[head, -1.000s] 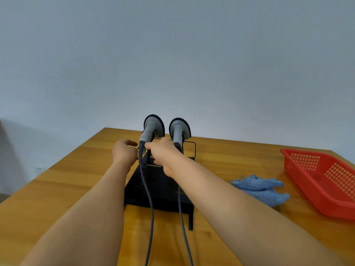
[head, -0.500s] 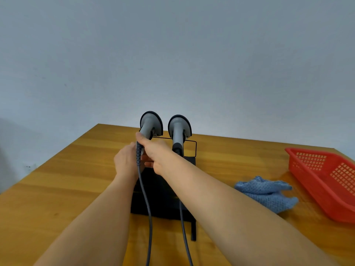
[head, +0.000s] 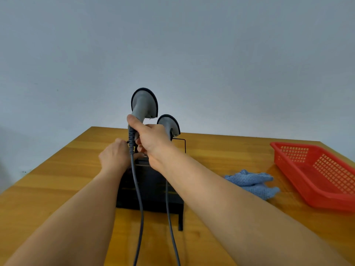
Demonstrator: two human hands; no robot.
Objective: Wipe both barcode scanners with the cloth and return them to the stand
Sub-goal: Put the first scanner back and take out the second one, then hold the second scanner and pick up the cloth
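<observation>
Two grey barcode scanners with dark rims and grey cables are at the table's middle. My right hand [head: 151, 140] grips the handle of the left scanner [head: 144, 104], which is raised above the black stand [head: 151, 191]. The right scanner [head: 169, 124] sits upright in the stand, partly behind my right hand. My left hand [head: 115, 155] rests on the stand's top left, by the left scanner's cable; its fingertips are hidden. A crumpled blue cloth [head: 253, 183] lies on the table to the right of the stand, apart from both hands.
A red plastic basket [head: 317, 173] stands at the table's right edge beyond the cloth. The wooden table [head: 48, 179] ends at a plain grey wall. Both scanner cables [head: 139, 217] run toward me over the table's near edge.
My right hand closed around the left scanner's handle and lifted it up out of the stand. My left hand stayed at the stand's top left. The right scanner did not move.
</observation>
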